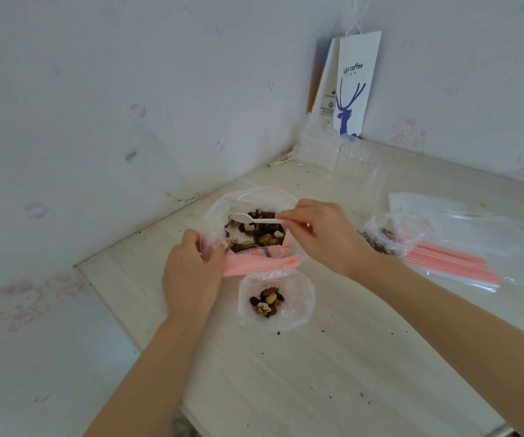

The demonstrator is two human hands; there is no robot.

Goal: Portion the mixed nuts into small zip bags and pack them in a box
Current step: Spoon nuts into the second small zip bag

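A single wide-angle view from the person's head looks forward and steeply down onto the desk (317,373) at close range, both forearms entering from the lower edge to the left hand (191,272) and right hand (323,238) near mid-frame, the wall (96,89) corner filling the top.

paper coffee bag (353,86) bhd clear cup (361,175)
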